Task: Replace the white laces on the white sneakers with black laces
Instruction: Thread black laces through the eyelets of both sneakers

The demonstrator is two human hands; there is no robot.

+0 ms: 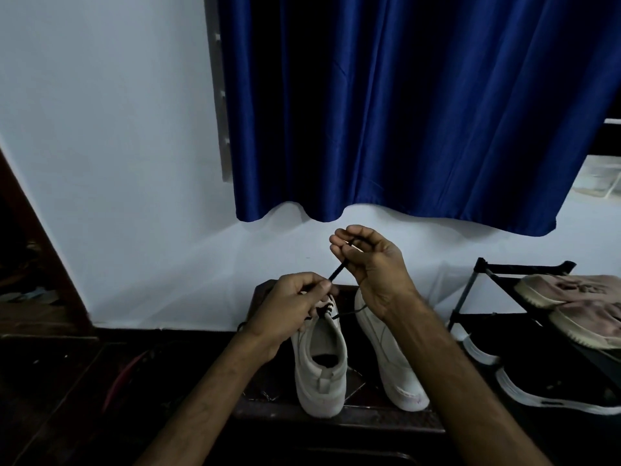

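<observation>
A left hand (295, 299) pinches the black lace (337, 272) just over the upper eyelets of a sneaker (319, 364) standing heel toward the camera. The lace runs taut up and rightward into the curled fingers of the right hand (373, 260), the higher of the two, which grips its upper part above the other sneaker (389, 361). Open room lies overhead, below the curtain (403, 112), while a rack (524, 266) crowds the right, so any pull-through looks best taken upward.

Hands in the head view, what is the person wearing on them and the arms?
Nothing visible: the left hand and right hand are ungloved, no rings seen, and both forearms are bare, with no sleeves or watch in view.
</observation>
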